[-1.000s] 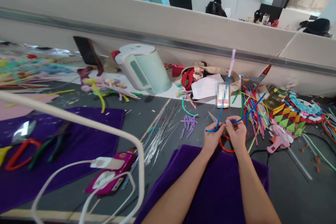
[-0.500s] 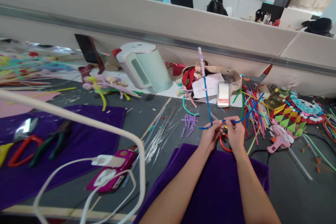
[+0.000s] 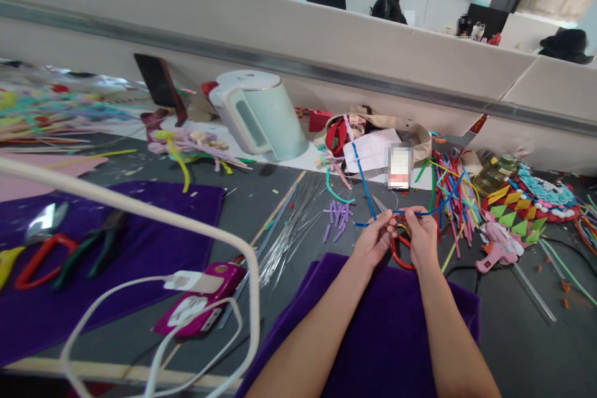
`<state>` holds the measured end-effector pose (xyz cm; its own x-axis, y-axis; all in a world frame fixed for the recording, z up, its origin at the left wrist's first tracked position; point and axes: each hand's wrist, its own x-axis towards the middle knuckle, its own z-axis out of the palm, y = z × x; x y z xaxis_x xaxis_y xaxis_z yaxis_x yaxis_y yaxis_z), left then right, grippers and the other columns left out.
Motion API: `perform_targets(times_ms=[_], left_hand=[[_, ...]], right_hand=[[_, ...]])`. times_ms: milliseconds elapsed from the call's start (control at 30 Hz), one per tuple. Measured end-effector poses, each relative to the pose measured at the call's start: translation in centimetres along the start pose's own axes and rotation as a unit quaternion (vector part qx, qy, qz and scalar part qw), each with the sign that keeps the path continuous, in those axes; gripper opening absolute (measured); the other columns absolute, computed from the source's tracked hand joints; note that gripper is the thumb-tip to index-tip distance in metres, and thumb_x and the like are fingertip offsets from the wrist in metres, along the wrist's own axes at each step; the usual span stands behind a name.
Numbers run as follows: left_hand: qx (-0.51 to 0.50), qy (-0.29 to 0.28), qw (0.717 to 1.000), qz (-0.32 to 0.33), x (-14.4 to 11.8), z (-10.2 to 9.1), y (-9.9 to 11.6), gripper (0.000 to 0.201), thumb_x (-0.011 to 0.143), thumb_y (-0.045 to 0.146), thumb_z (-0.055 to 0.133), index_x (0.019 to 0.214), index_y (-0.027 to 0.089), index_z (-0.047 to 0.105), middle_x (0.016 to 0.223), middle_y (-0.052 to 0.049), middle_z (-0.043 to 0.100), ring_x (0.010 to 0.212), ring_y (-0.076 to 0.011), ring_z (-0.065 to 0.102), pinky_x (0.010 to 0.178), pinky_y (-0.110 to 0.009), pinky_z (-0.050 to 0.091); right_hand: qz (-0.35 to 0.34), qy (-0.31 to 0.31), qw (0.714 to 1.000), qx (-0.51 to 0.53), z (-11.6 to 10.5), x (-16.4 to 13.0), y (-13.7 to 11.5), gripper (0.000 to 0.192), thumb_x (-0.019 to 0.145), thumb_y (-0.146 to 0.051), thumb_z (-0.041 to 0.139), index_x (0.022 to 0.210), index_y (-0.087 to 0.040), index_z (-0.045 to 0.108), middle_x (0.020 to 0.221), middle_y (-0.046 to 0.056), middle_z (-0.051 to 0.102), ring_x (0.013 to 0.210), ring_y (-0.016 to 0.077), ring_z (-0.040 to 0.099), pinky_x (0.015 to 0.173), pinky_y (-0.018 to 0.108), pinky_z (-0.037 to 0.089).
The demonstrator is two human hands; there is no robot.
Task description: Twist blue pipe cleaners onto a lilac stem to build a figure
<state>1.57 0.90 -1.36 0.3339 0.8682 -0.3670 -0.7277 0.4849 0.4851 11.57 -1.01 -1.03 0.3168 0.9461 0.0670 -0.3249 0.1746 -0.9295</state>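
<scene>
Clock read from the hands, 12 = top of view. White partition [image 3: 261, 53] spans the back, 10 to 2. Dark grey tabletop [image 3: 522, 348] in front of it, cluttered. Purple velvet cloth [image 3: 382, 336] at 6, under the forearms; second purple cloth [image 3: 140, 280] at 9, pliers and another red-handled tool on it, blurry. Mint electric kettle [image 3: 286, 124] at 10, near the partition. Beige fabric bag [image 3: 422, 140] at 11 to 12, papers against it. Silver wires [image 3: 291, 233] fanned out at 9. Bundle of coloured pipe cleaners [image 3: 457, 199] at 2, just beside the right hand.

Left hand [image 3: 373, 242]: fingers curled in, thumb and fingertips pinched together on blue pipe cleaner [image 3: 439, 208]. Right hand [image 3: 423, 239]: same, nearly closed, pinching the same pipe cleaner, fingertips just beside the left's. It runs hand to hand, long end curving out toward 2, short tail past the left fingertips at 9. Lilac-and-blue stem [image 3: 360, 174] rises from the left fingertips toward 11, leaning; can't tell how the two are joined. Magenta-cased device [image 3: 200, 305] at 8, white cable over it. Red-handled scissors [image 3: 397, 255] at 6, partly hidden by the hands. Pink glue gun [image 3: 497, 249] at 3. Short purple pieces [image 3: 336, 217] at 9, nearer than the wires.
</scene>
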Motion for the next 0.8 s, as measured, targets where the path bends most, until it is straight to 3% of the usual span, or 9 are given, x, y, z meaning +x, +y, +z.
perform_targets(times_ms=[233, 333, 433, 633, 800], left_hand=[[0.068, -0.059, 0.995, 0.042, -0.28, -0.01, -0.37, 0.021, 0.063, 0.024, 0.076, 0.067, 0.011, 0.061, 0.054, 0.003, 0.057, 0.041, -0.0037, 0.047, 0.042, -0.016, 0.044], [0.102, -0.053, 0.991, 0.071, -0.23, 0.00, -0.39, 0.023, 0.062, 0.026, 0.077, 0.067, 0.011, 0.061, 0.055, 0.002, 0.060, 0.041, -0.0048, 0.049, 0.043, -0.018, 0.045], [0.101, -0.027, 0.990, 0.092, -0.20, 0.06, -0.31, 0.024, 0.059, 0.026, 0.078, 0.068, 0.012, 0.061, 0.055, 0.002, 0.060, 0.041, -0.0048, 0.050, 0.044, -0.018, 0.046], [0.101, -0.033, 0.989, 0.099, -0.24, 0.12, -0.18, 0.024, 0.059, 0.026, 0.079, 0.065, 0.011, 0.060, 0.054, 0.002, 0.059, 0.042, -0.0045, 0.050, 0.044, -0.017, 0.046], [0.125, -0.036, 0.986, 0.107, -0.51, 0.31, -0.10, 0.026, 0.058, 0.027, 0.080, 0.064, 0.011, 0.060, 0.055, 0.002, 0.060, 0.042, -0.0052, 0.050, 0.044, -0.018, 0.047]], right_hand=[[0.059, -0.004, 0.995, 0.078, -0.36, 0.37, -0.43, 0.022, 0.069, -0.036, 0.070, 0.073, -0.019, 0.057, 0.068, 0.001, 0.065, 0.061, 0.0141, 0.063, 0.062, 0.029, 0.055], [0.072, 0.002, 0.993, 0.093, -0.44, 0.47, -0.55, 0.022, 0.068, -0.034, 0.071, 0.074, -0.018, 0.058, 0.067, 0.000, 0.064, 0.061, 0.0125, 0.062, 0.062, 0.027, 0.054], [0.066, 0.007, 0.994, 0.091, -0.24, 0.28, -0.63, 0.021, 0.068, -0.033, 0.072, 0.075, -0.018, 0.059, 0.069, -0.001, 0.064, 0.063, 0.0118, 0.063, 0.063, 0.025, 0.054], [0.056, -0.063, 0.995, 0.045, 0.23, -0.45, -0.78, 0.020, 0.074, -0.037, 0.066, 0.079, -0.017, 0.061, 0.060, -0.002, 0.061, 0.052, 0.0114, 0.059, 0.046, 0.022, 0.049], [0.024, -0.045, 0.999, 0.013, 0.09, -0.44, -0.83, 0.021, 0.071, -0.035, 0.070, 0.078, -0.017, 0.062, 0.065, -0.001, 0.062, 0.054, 0.0106, 0.057, 0.048, 0.022, 0.049]])
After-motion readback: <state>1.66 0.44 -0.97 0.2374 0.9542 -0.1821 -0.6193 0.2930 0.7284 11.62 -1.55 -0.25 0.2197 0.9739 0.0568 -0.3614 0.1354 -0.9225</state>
